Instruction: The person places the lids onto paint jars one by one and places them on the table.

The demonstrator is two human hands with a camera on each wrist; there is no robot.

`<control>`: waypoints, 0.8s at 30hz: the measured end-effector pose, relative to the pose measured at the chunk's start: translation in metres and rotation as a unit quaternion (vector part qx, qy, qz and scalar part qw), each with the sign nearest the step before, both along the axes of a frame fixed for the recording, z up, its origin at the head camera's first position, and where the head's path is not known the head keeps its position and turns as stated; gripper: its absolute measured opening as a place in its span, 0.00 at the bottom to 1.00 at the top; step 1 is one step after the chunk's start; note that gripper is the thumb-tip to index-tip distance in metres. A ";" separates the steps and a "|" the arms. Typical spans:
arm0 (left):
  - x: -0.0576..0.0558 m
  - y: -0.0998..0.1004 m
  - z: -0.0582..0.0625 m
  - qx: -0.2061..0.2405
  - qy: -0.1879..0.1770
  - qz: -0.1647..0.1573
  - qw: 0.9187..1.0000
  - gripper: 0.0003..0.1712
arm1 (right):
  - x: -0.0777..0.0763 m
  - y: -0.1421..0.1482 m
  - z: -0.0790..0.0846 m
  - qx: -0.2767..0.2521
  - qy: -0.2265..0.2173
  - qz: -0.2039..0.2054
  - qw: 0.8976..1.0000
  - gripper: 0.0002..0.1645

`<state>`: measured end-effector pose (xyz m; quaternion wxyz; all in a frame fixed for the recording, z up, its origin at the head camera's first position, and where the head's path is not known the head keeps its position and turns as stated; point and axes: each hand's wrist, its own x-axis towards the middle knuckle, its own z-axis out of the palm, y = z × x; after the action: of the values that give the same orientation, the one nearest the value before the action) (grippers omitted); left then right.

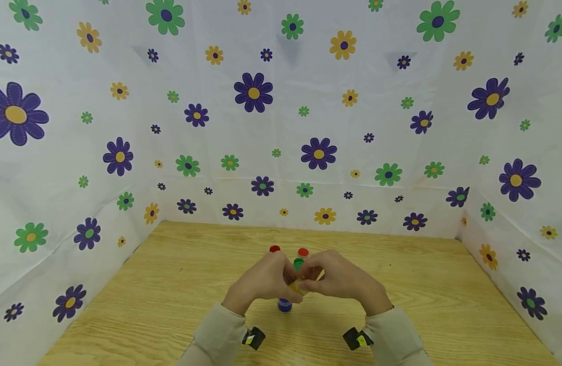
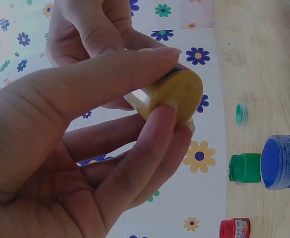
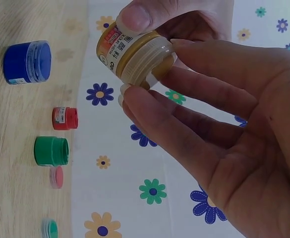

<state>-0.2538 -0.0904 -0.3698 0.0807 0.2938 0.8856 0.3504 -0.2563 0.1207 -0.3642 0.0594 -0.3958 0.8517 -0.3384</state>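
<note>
A small yellow paint jar (image 3: 130, 54) with a label and a clear lid (image 3: 148, 60) is held up between the two hands. Around its yellow body, the left hand (image 1: 274, 277) grips with thumb and fingers, the jar's base (image 2: 184, 94) facing the left wrist camera. At the other end, the right hand (image 1: 338, 277) pinches the lid's ridged rim between its fingertips. Below and behind the hands stand a blue paint jar (image 1: 284, 305) with its lid on, an uncapped green jar (image 3: 50, 150) and a red jar (image 3: 64, 118).
A red lid (image 1: 303, 251) lies on the wooden table (image 1: 171, 295) behind the jars. Off to one side of it is a green lid (image 3: 50, 229), hidden by the hands in the head view. Flower-printed white cloth (image 1: 281, 127) walls the table at the back and both sides.
</note>
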 end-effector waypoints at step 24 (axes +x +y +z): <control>0.000 -0.002 0.001 0.016 -0.014 -0.004 1.000 0.07 | 0.000 0.001 -0.002 -0.046 -0.013 0.043 0.998 0.10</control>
<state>-0.2535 -0.0920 -0.3686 0.0903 0.2937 0.8775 0.3682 -0.2568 0.1217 -0.3659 0.0669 -0.4295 0.8166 -0.3798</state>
